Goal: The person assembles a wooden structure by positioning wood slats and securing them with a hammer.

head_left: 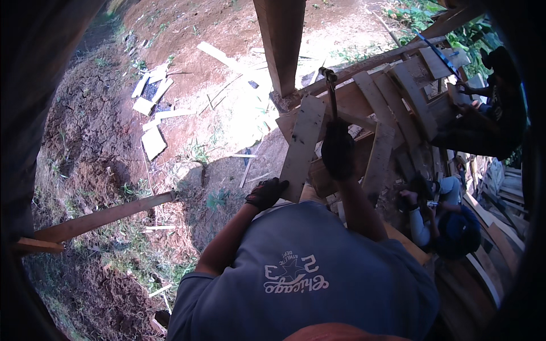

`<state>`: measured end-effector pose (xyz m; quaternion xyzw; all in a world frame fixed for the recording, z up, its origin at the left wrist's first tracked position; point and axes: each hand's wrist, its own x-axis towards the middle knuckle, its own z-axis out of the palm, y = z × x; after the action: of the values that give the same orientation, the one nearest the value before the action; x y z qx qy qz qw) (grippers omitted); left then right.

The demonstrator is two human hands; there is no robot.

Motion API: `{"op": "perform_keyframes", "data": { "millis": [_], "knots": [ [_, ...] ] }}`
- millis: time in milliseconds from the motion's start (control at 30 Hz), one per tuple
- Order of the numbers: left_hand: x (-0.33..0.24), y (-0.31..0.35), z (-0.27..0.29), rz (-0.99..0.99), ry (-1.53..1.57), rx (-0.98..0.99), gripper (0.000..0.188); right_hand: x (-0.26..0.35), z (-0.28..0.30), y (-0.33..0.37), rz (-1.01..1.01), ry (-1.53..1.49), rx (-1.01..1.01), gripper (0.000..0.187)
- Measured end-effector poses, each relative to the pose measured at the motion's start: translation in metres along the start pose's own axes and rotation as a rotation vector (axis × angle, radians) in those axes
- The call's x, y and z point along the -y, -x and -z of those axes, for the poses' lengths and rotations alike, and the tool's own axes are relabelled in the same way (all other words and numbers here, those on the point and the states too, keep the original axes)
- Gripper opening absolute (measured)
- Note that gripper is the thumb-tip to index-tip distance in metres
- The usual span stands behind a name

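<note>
**Pale board [304,142] at the post: work judged part done, fixing unconfirmed**

We find the pale board just to the right of the foot of the wooden post [282,48], slanting from there toward the wearer. Dark marks show on its face; we cannot tell whether they are nails, holes or dirt.

The gloved left hand [265,194] is at the board's near end, on the side away from the post, its fingers partly bent over the edge. The underside is hidden, so we cannot tell how firmly it holds. The gloved right hand [338,149], right of the board, is closed around a hammer [331,96], whose head stands to the right of the post's foot.

Further right of the post, we note several boards [413,94] already laid side by side, which we count as done. We judge that securing the pale board remains.

Well right of the post are two co-workers, one [503,108] beyond the boards, the other [455,227] nearer the wearer. Left of the post, offcuts [153,142] lie on the ground [187,57].
</note>
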<state>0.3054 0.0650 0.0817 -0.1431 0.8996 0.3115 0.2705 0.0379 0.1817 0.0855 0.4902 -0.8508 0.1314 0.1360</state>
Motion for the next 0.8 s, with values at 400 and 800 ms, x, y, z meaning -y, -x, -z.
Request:
{"op": "perform_keyframes", "data": {
  "millis": [400,800],
  "knots": [
    [-0.003,-0.001,0.006,0.047,-0.013,0.042,0.043,-0.004,0.022,-0.006,0.043,0.251,0.006,0.033],
    [0.007,-0.017,-0.021,0.299,0.203,0.107,0.046,0.007,0.026,-0.014,0.035,0.167,-0.076,0.023]
  ]
}}
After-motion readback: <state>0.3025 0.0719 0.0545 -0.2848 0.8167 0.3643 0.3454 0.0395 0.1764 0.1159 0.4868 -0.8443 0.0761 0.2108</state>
